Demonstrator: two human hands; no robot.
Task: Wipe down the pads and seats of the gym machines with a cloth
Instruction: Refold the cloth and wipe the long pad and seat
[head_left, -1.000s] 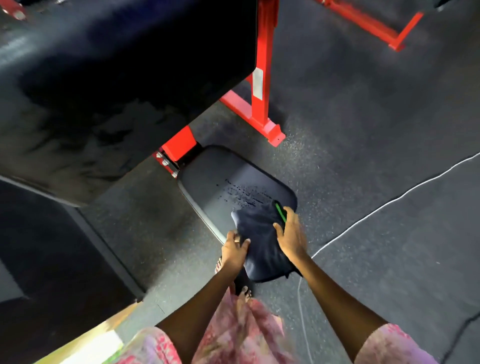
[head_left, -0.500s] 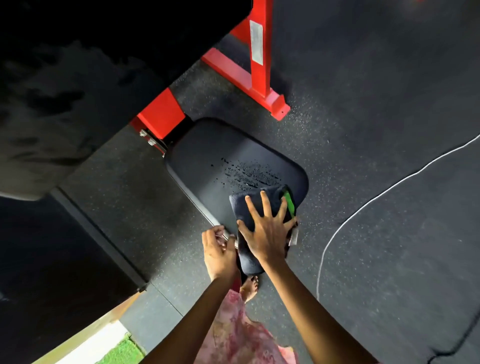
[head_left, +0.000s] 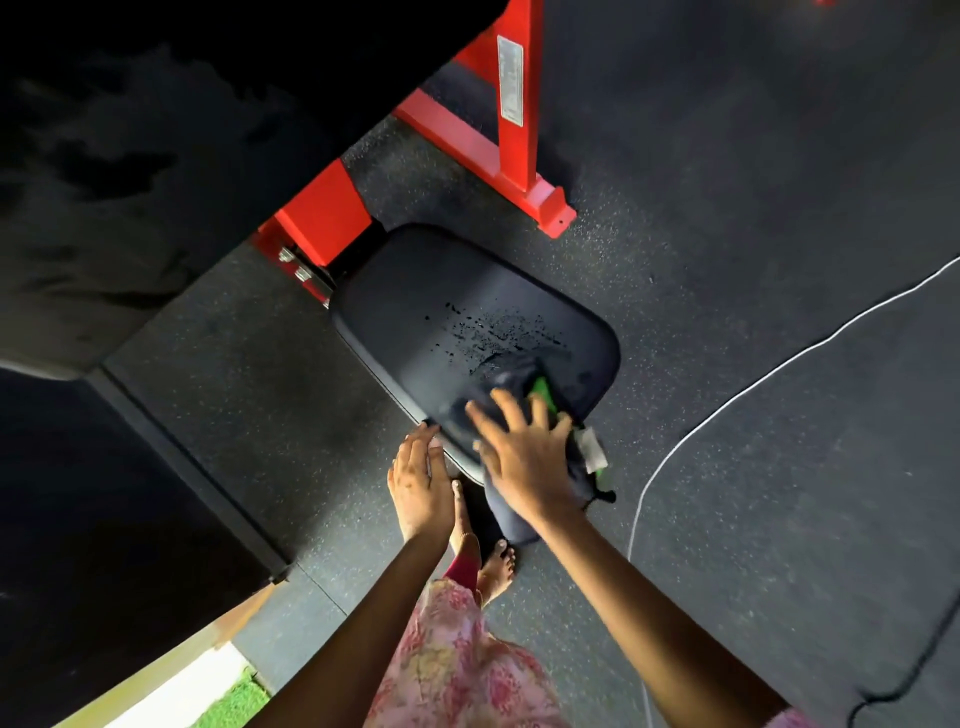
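Observation:
A black padded seat (head_left: 447, 312) sits low on a red machine frame (head_left: 322, 218), with dark wet spots across its middle. A dark blue cloth with a green stripe and white tag (head_left: 511, 374) lies on the seat's near right corner and hangs over the edge. My right hand (head_left: 524, 452) presses flat on the cloth with fingers spread and blurred. My left hand (head_left: 418, 480) rests on the seat's near edge, its fingers fairly straight.
A large black back pad (head_left: 156, 156) looms at the upper left. A red upright with a foot (head_left: 514, 130) stands behind the seat. A white cable (head_left: 727, 400) curves over the dark rubber floor at right. My bare foot (head_left: 496, 566) is below the seat.
My right hand went from gripping the cloth's edge to pressing flat on it and sliding it across the seat's near corner. My left hand let go of the cloth and moved to the seat's edge.

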